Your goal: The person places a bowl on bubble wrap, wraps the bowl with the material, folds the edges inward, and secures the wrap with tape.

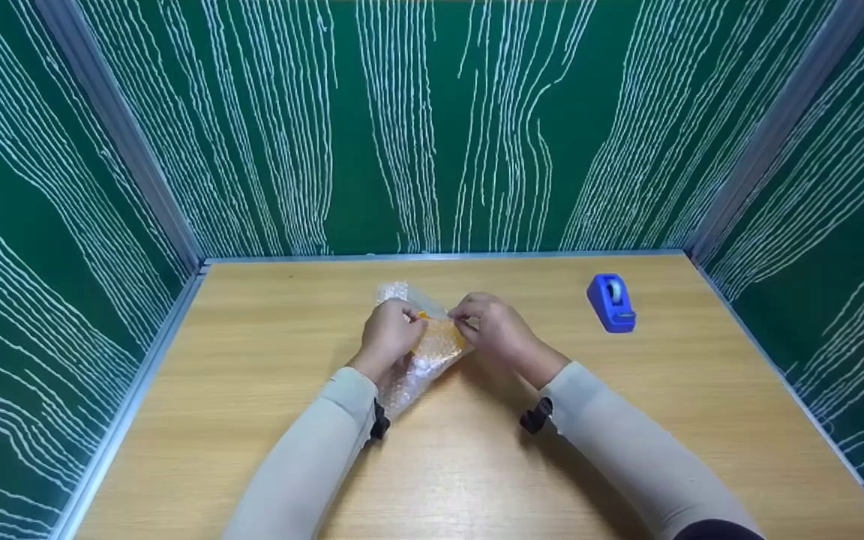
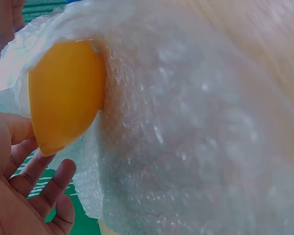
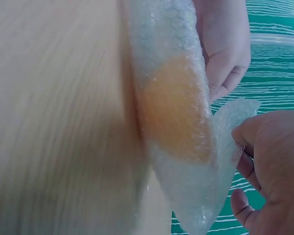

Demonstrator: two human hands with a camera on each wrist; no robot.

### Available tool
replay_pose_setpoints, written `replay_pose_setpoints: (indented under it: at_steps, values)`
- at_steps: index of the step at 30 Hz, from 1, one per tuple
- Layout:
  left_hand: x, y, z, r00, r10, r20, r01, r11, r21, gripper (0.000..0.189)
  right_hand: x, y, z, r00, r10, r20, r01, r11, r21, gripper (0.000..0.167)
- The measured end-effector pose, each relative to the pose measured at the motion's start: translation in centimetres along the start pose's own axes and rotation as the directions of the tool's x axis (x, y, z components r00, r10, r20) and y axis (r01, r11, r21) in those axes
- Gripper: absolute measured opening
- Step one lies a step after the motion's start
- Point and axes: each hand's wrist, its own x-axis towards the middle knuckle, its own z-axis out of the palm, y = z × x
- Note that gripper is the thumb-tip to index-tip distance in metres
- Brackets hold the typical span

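An orange-yellow bowl is partly wrapped in a sheet of clear bubble wrap over the tabletop. Thumb and fingers of my left hand grip the bowl at its rim, as the left wrist view shows from the side. Just to the right, my right hand pinches a loose edge of the wrap between thumb and fingers. In the right wrist view the bowl shows as an orange patch through the bubbles, and the right hand holds a flap beside it.
On the right back part of the wooden table stands a blue tape dispenser with a roll in it. Green walls with white wavy lines enclose the table at the back and both sides.
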Motion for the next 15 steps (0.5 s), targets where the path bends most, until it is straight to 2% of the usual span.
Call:
replay_pose_setpoints:
  at_steps: [6, 15]
  values:
    - [-0.02, -0.01, -0.05, 1.0, 0.001, 0.001, -0.001, 1.0, -0.018, 0.013, -0.24, -0.26, 0.28, 0.996, -0.08, 0.028, 0.082, 0.994, -0.071, 0.014]
    - [-0.2, -0.05, -0.01, 0.999, -0.03, 0.036, 0.032, 0.997, -0.077, 0.007, -0.76, -0.42, 0.22, 0.984, -0.127, 0.125, 0.143, 0.982, -0.126, 0.015]
